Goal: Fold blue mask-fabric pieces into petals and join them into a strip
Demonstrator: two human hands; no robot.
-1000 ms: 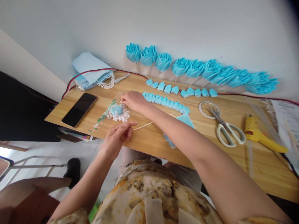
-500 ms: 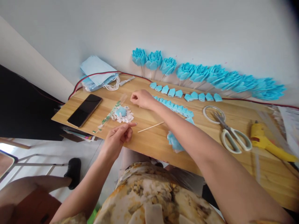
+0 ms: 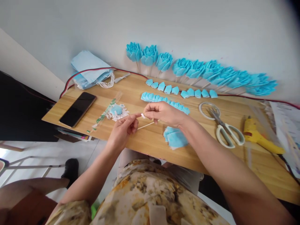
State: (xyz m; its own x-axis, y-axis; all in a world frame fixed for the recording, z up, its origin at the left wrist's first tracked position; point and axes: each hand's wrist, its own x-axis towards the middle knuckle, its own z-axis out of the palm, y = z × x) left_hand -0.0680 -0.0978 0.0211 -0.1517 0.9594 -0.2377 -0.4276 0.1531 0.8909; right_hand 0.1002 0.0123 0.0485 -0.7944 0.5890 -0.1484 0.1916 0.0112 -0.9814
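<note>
My left hand [image 3: 123,129] and my right hand [image 3: 164,113] meet above the near part of the wooden table [image 3: 145,140]. Both pinch a small white strip [image 3: 142,115] between their fingertips. A thin wooden stick [image 3: 145,125] lies on the table just under them. To the left sits a pile of white strips with a blue piece on top [image 3: 116,112]. A stack of folded blue pieces [image 3: 175,137] lies near my right wrist.
Blue paper flowers [image 3: 199,70] lean along the wall, with two rows of folded blue petals [image 3: 180,90] in front. A phone [image 3: 78,108], blue masks [image 3: 90,73], a tape ring [image 3: 207,109], scissors [image 3: 226,131] and a yellow glue gun [image 3: 259,136] lie on the table.
My right hand drew back from the far side of the strip pile toward me and now meets my left hand, with a white strip between the fingertips.
</note>
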